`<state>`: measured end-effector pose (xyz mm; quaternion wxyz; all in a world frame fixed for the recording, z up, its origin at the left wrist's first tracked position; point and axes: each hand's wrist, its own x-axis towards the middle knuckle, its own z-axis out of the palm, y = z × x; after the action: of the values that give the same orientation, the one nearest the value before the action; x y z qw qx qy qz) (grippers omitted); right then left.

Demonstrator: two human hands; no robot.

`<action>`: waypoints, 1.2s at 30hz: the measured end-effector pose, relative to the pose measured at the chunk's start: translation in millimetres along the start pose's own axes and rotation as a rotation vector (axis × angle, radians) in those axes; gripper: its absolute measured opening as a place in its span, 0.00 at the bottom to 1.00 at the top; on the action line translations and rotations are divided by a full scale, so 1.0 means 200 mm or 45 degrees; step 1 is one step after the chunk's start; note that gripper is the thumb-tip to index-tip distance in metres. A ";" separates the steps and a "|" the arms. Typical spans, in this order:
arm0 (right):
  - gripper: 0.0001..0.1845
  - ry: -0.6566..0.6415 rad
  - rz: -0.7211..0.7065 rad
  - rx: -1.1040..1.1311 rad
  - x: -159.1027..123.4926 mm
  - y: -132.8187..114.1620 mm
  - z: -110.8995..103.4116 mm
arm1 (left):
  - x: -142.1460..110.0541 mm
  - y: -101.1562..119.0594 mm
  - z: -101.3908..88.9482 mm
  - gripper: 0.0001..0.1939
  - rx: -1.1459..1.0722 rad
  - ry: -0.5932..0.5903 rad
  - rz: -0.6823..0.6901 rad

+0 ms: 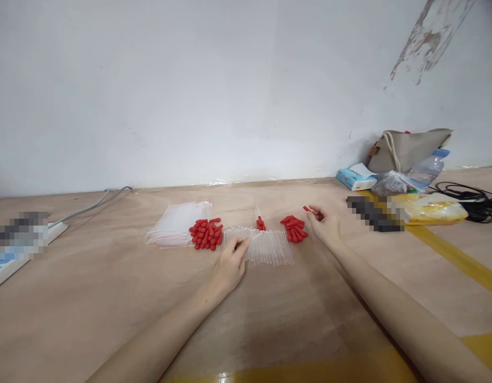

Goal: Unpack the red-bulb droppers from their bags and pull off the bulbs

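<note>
My left hand [232,261] is closed in a pinch at the left part of a row of clear dropper tubes [272,249]. One thin clear tube [254,235] appears to sit between its thumb and forefinger, above the row. To the right, my right hand [324,227] pinches a red rubber dropper bulb [306,209], its end sticking out past the fingertips. Beside that hand lies a small pile of red bulbs [295,229]. A larger pile of red bulbs [206,234] is left of the tubes. Behind the row are a few tubes with red bulbs fitted [260,223].
A stack of clear plastic bags [176,223] lies at the left. A power strip [28,252] with a grey cable is far left. On the right are a tissue pack [355,178], a beige bag [413,151], a plastic bottle [428,169], a yellow packet [429,208] and black cables [479,205].
</note>
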<state>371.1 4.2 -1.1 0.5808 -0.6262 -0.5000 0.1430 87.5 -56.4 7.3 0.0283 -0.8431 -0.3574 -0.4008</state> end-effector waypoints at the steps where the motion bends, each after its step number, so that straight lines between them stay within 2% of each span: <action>1: 0.20 -0.012 0.030 0.022 0.03 0.03 0.01 | 0.03 0.02 0.03 0.16 -0.023 0.015 0.017; 4: 0.21 -0.063 0.061 0.094 0.08 0.11 0.03 | 0.11 0.09 0.12 0.09 -0.091 0.017 0.054; 9: 0.24 -0.186 0.056 0.147 0.04 0.13 0.05 | 0.19 0.16 0.26 0.09 0.029 -0.164 0.154; 12: 0.26 -0.239 0.039 0.119 0.02 0.10 0.05 | 0.19 0.18 0.30 0.10 0.064 -0.223 0.194; 16: 0.26 -0.282 0.025 0.079 0.00 0.08 0.04 | 0.18 0.21 0.30 0.09 0.020 -0.253 0.199; 21: 0.27 -0.289 0.010 0.013 0.01 0.09 0.04 | 0.16 0.21 0.23 0.17 0.010 -0.242 0.140; 26: 0.27 -0.159 -0.078 -0.106 0.01 0.05 0.01 | 0.06 0.05 0.04 0.13 0.109 -0.161 0.132; 29: 0.19 -0.120 -0.192 -0.179 -0.03 -0.07 0.02 | -0.02 -0.08 -0.08 0.11 0.107 -0.146 0.152; 31: 0.13 -0.186 -0.285 -0.257 -0.07 -0.19 0.07 | -0.07 -0.14 -0.13 0.11 0.086 -0.138 0.152; 33: 0.13 -0.311 -0.436 -0.599 -0.10 -0.30 0.15 | -0.10 -0.17 -0.15 0.11 0.071 -0.117 0.136; 36: 0.17 -0.424 -0.433 -0.932 -0.13 -0.42 0.30 | -0.11 -0.18 -0.15 0.12 0.076 -0.092 0.108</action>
<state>274.7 3.1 44.3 0.2473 -0.6679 -0.7007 -0.0422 36.7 -53.0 2.8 0.0573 -0.8701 -0.3339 -0.3579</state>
